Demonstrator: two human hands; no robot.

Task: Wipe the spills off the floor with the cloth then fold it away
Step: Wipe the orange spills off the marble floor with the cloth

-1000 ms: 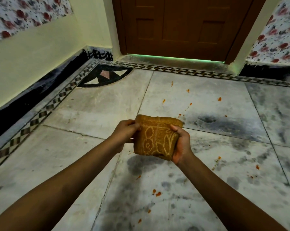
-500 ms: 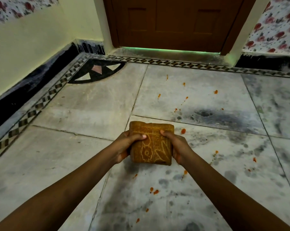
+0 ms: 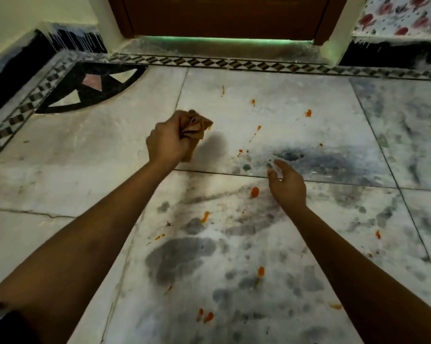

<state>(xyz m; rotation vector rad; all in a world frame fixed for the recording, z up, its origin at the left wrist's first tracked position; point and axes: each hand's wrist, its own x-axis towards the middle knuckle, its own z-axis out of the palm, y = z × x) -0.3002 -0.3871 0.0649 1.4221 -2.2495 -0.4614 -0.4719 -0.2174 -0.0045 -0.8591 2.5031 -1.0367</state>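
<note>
The grey-veined white marble floor ran out to a chequered black-and-white tile border along the far edge and down the left side, with a dark quarter-circle inlay filling the far left corner and a brown wooden door closing the far side beyond a dull stone threshold. Thin dark joints split the floor into large slabs, and broad stretches of smooth stone lay open to the right of the hands and between the two forearms. The left hand gripped the bunched brown patterned cloth, fingers curled tight round it so that a crumpled, folded wad stuck out past the knuckles; the cloth was held above the slab nearest the door and threw a soft shadow just to its right. The right hand held nothing, its fingers loosely spread and slightly bent, hovering near a slab joint. Small orange spill spots were scattered across the floor, from near the border down to the near edge, one lying just beside the right hand. Flowered wallpaper showed at the far right.
</note>
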